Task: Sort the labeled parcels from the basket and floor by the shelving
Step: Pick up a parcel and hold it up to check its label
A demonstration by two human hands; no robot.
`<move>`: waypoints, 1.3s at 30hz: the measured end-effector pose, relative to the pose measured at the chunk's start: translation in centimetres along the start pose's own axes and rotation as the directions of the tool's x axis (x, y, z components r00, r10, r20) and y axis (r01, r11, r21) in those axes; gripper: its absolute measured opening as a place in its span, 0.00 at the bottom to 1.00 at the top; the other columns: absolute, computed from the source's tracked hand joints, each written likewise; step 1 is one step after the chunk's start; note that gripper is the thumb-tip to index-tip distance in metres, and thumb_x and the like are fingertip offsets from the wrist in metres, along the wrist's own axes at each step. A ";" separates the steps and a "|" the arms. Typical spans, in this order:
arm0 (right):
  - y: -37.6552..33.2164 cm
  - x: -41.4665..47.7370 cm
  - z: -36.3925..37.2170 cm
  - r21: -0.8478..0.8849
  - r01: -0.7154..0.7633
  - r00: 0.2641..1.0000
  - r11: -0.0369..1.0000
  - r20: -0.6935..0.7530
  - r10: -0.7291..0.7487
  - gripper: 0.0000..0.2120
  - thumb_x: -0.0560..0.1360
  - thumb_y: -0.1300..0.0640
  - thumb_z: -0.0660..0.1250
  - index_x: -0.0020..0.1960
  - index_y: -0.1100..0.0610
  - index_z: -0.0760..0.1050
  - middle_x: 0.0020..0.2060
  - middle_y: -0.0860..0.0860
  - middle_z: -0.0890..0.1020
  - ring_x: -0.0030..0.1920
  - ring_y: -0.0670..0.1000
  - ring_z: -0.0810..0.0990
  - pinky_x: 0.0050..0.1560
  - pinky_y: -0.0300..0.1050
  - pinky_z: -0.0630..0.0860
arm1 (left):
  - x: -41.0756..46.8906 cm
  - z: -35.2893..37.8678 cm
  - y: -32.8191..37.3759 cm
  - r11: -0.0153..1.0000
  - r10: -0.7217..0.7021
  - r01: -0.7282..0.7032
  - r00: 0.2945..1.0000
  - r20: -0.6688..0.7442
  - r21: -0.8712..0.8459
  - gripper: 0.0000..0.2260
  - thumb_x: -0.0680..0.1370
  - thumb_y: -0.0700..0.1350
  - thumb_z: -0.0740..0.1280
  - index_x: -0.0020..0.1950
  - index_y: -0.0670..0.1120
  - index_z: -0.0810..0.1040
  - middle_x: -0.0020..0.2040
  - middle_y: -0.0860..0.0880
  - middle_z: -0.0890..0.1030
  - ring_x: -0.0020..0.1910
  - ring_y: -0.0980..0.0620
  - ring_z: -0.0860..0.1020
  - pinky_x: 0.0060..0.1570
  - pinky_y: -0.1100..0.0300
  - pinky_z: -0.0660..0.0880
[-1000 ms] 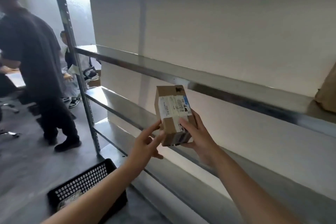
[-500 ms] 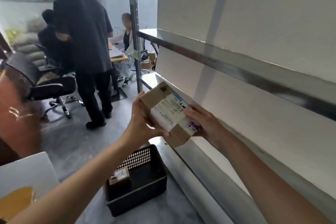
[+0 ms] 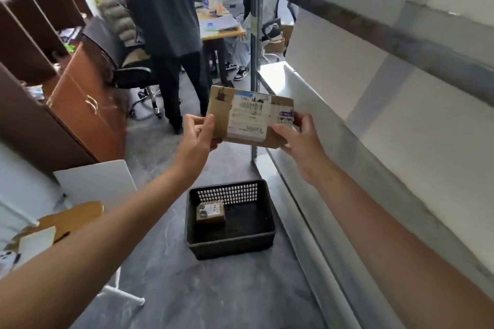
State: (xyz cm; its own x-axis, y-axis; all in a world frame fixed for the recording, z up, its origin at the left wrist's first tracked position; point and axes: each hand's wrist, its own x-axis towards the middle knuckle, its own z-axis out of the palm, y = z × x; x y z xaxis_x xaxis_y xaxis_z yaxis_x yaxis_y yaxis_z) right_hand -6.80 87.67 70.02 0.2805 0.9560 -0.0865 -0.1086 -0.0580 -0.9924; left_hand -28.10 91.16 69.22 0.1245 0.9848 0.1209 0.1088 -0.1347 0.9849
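Note:
A brown cardboard parcel (image 3: pixel 247 115) with a white shipping label faces me, held level in front of my chest. My left hand (image 3: pixel 196 136) pinches its left edge and my right hand (image 3: pixel 300 139) grips its right edge. Below them on the grey floor stands a black perforated basket (image 3: pixel 231 243). Inside it lies one small labeled brown parcel (image 3: pixel 210 211) near the back left corner. The metal shelving (image 3: pixel 320 104) runs along my right side.
A person in dark clothes (image 3: pixel 165 21) stands ahead by a black office chair (image 3: pixel 128 67). A seated person is partly hidden behind the shelf post (image 3: pixel 255 61). A brown wooden cabinet (image 3: pixel 85 107) and white boards (image 3: pixel 96 181) stand at my left.
My view has swung left and down from the shelves toward the floor. The parcel turned from upright to lying level, label facing me, with both hands now at its ends.

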 end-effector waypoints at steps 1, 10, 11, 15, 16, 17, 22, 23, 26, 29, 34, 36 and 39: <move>0.1 0.9 -0.1 -0.019 -0.007 0.999 1.000 0.036 0.008 0.17 0.77 0.58 0.69 0.62 0.51 0.68 0.57 0.45 0.78 0.58 0.47 0.80 0.57 0.49 0.78 | 0.3 0.2 -0.2 1.000 -0.026 0.027 0.998 -0.052 0.012 0.13 0.84 0.52 0.57 0.58 0.43 0.64 0.56 0.43 0.79 0.55 0.45 0.81 0.53 0.57 0.80; -0.1 7.7 0.9 -0.073 0.004 0.970 0.997 0.242 0.014 0.10 0.79 0.57 0.62 0.59 0.47 0.73 0.57 0.49 0.80 0.59 0.52 0.79 0.59 0.54 0.78 | 2.0 0.2 -2.6 0.982 -0.152 0.177 0.947 -0.284 0.062 0.12 0.83 0.55 0.58 0.61 0.51 0.71 0.57 0.49 0.80 0.54 0.50 0.80 0.52 0.61 0.75; 0.0 8.1 1.4 -0.081 0.001 0.962 0.997 0.273 0.022 0.09 0.79 0.56 0.62 0.58 0.46 0.73 0.57 0.50 0.81 0.58 0.52 0.79 0.58 0.53 0.77 | 1.9 0.0 -2.8 0.980 -0.152 0.184 0.941 -0.301 0.080 0.12 0.83 0.56 0.57 0.63 0.53 0.70 0.56 0.52 0.80 0.54 0.52 0.80 0.50 0.64 0.74; 1.1 10.0 3.5 -0.146 0.008 0.937 0.989 0.346 0.043 0.09 0.80 0.56 0.60 0.56 0.44 0.72 0.55 0.49 0.81 0.56 0.48 0.79 0.49 0.44 0.77 | 2.0 -1.4 -3.8 0.960 -0.156 0.226 0.922 -0.355 0.165 0.13 0.84 0.56 0.56 0.67 0.59 0.70 0.52 0.62 0.78 0.49 0.62 0.79 0.44 0.73 0.71; 1.6 10.5 4.1 -0.158 0.005 0.930 0.987 0.364 0.053 0.09 0.81 0.57 0.60 0.57 0.45 0.72 0.55 0.48 0.81 0.55 0.46 0.79 0.47 0.41 0.74 | 2.2 -2.0 -4.2 0.952 -0.162 0.243 0.913 -0.374 0.183 0.15 0.83 0.56 0.56 0.69 0.56 0.70 0.54 0.62 0.78 0.49 0.64 0.78 0.46 0.72 0.70; 2.2 11.0 4.7 -0.168 -0.004 0.922 0.986 0.381 0.069 0.10 0.81 0.58 0.60 0.58 0.47 0.72 0.55 0.48 0.81 0.55 0.44 0.79 0.46 0.39 0.72 | 2.4 -2.5 -4.7 0.941 -0.176 0.271 0.902 -0.394 0.202 0.18 0.83 0.57 0.56 0.71 0.54 0.71 0.56 0.60 0.76 0.51 0.63 0.77 0.50 0.70 0.69; 5.5 13.9 9.2 -0.248 -0.067 0.895 0.966 0.413 0.168 0.11 0.82 0.61 0.59 0.62 0.52 0.69 0.54 0.45 0.80 0.53 0.40 0.78 0.45 0.35 0.70 | 4.5 -6.4 -8.6 0.901 -0.257 0.375 0.865 -0.432 0.216 0.23 0.82 0.59 0.57 0.74 0.50 0.70 0.64 0.55 0.75 0.64 0.56 0.72 0.60 0.61 0.67; 6.1 14.7 10.4 -0.261 -0.078 0.895 0.962 0.408 0.183 0.10 0.82 0.61 0.59 0.61 0.51 0.70 0.53 0.45 0.80 0.52 0.41 0.78 0.44 0.34 0.70 | 5.3 -7.4 -9.5 0.894 -0.271 0.392 0.858 -0.437 0.215 0.23 0.82 0.59 0.57 0.74 0.50 0.70 0.66 0.54 0.76 0.65 0.54 0.72 0.61 0.60 0.68; 8.0 17.6 14.2 -0.296 -0.107 0.893 0.949 0.392 0.223 0.10 0.81 0.63 0.60 0.56 0.49 0.71 0.51 0.45 0.81 0.52 0.41 0.79 0.48 0.37 0.72 | 8.1 -10.5 -12.1 0.880 -0.304 0.428 0.841 -0.448 0.207 0.21 0.82 0.57 0.58 0.72 0.51 0.73 0.64 0.49 0.80 0.63 0.47 0.78 0.64 0.52 0.74; 10.2 20.5 17.8 -0.323 -0.147 0.886 0.935 0.377 0.270 0.13 0.79 0.66 0.60 0.54 0.48 0.71 0.52 0.46 0.82 0.55 0.45 0.80 0.58 0.45 0.75 | 11.4 -13.1 -14.4 0.876 -0.322 0.448 0.819 -0.474 0.178 0.18 0.83 0.54 0.59 0.69 0.49 0.76 0.60 0.53 0.77 0.56 0.48 0.80 0.60 0.45 0.77; 14.0 24.9 22.1 -0.356 -0.241 0.877 0.903 0.320 0.360 0.14 0.79 0.66 0.60 0.56 0.48 0.71 0.55 0.46 0.81 0.55 0.44 0.80 0.56 0.42 0.77 | 16.3 -16.3 -18.7 0.841 -0.392 0.506 0.814 -0.428 0.193 0.15 0.83 0.51 0.59 0.63 0.44 0.78 0.63 0.46 0.73 0.59 0.48 0.77 0.61 0.49 0.77; 15.9 26.4 22.7 -0.356 -0.271 0.875 0.894 0.296 0.383 0.14 0.79 0.65 0.60 0.55 0.47 0.71 0.55 0.44 0.81 0.51 0.39 0.81 0.47 0.35 0.77 | 18.2 -17.0 -20.6 0.816 -0.434 0.536 0.815 -0.384 0.216 0.15 0.83 0.49 0.59 0.62 0.43 0.79 0.61 0.45 0.74 0.57 0.48 0.77 0.61 0.49 0.77; 19.5 28.7 22.7 -0.395 -0.297 0.860 0.870 0.285 0.423 0.16 0.80 0.64 0.61 0.64 0.49 0.69 0.55 0.42 0.81 0.51 0.35 0.79 0.42 0.29 0.75 | 21.2 -17.4 -23.9 0.782 -0.455 0.552 0.823 -0.341 0.290 0.15 0.83 0.48 0.60 0.63 0.41 0.78 0.60 0.44 0.73 0.58 0.47 0.76 0.62 0.55 0.73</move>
State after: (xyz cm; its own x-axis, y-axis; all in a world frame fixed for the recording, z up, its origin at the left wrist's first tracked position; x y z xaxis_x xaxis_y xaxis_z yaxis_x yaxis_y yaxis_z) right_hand -22.47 120.54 50.20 -0.0760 0.8799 -0.4690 0.1987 -0.4476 -0.8719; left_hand -45.26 117.19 50.43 -0.2835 0.9088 -0.3062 0.4397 0.4070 0.8006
